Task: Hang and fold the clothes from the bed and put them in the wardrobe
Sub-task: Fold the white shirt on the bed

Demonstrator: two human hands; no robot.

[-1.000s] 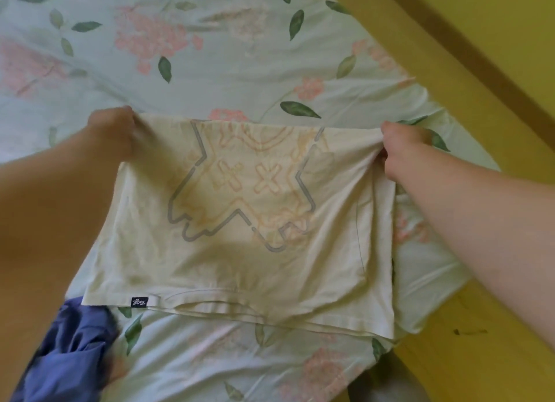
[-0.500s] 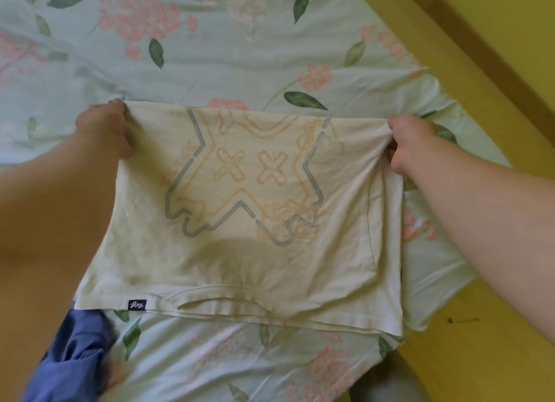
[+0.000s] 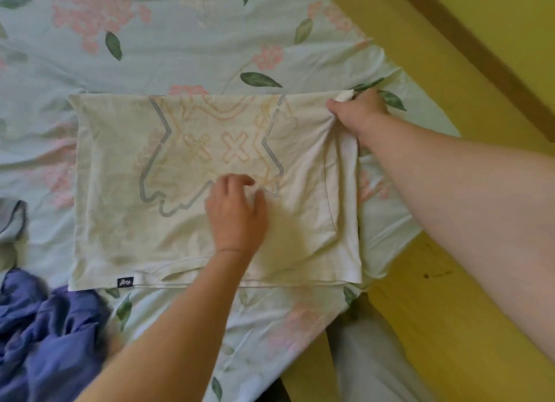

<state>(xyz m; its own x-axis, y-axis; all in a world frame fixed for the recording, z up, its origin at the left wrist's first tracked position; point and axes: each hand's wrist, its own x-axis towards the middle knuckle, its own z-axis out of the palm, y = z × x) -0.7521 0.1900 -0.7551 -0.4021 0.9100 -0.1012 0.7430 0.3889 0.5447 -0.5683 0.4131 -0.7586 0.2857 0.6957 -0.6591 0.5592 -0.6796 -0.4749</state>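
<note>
1. Laundry at far left: a crumpled purple garment lies on the floral sheet, just beside the shirt's lower corner.
2. Next we see the cream T-shirt, folded into a flat rectangle and lying on the sheet near the bed's edge.
3. Our left hand rests mid-shirt with its fingers bent; we cannot tell whether it pinches the cloth or only presses it.
4. Our right hand grips the upper right corner, bunching it.
5. We judge the shirt light, soft and limp. Lifted by one point it would sag and unfold, so we would take both ends of a folded edge.
</note>
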